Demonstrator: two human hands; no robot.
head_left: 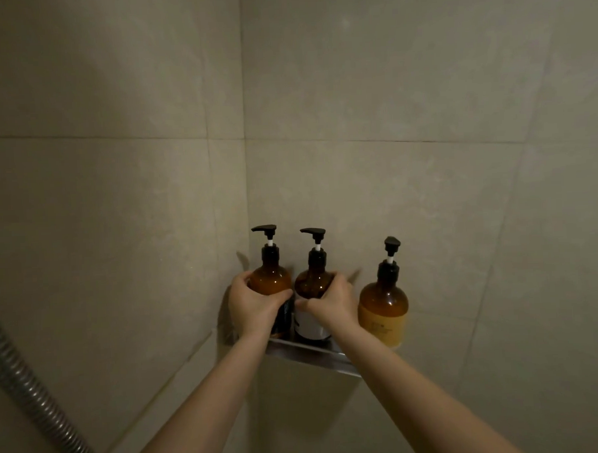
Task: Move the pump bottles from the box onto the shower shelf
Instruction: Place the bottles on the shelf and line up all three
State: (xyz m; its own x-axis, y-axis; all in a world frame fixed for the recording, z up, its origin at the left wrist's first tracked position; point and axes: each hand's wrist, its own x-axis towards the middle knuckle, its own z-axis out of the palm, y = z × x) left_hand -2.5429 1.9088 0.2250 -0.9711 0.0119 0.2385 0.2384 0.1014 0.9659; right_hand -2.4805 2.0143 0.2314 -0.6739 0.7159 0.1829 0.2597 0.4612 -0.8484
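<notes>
Far to the left of the shelf, a ribbed metal shower hose [34,392] runs down along the tiled wall [101,200] toward the bottom edge of view.

The metal corner shelf [306,354] sits where the two tiled walls meet, and all three amber pump bottles stand upright on it in a row.

At the shelf's left end, tucked into the corner, is the left bottle [270,279] with a dark label. The person's left hand [255,307] is wrapped around its body, fingers curled over the front and thumb on the wall side, gripping it firmly.

Just beside it, at the middle of the shelf, the middle bottle [312,284] carries a white label. The right hand [335,301] is closed around it from the right, fingers pressing across its front. The two bottles stand almost touching, and the two hands nearly meet between them.

At the shelf's right end stands the right bottle [383,308], with a yellow label, a little apart from the middle one and untouched by either hand. Its pump head faces the opposite way from the other two.
</notes>
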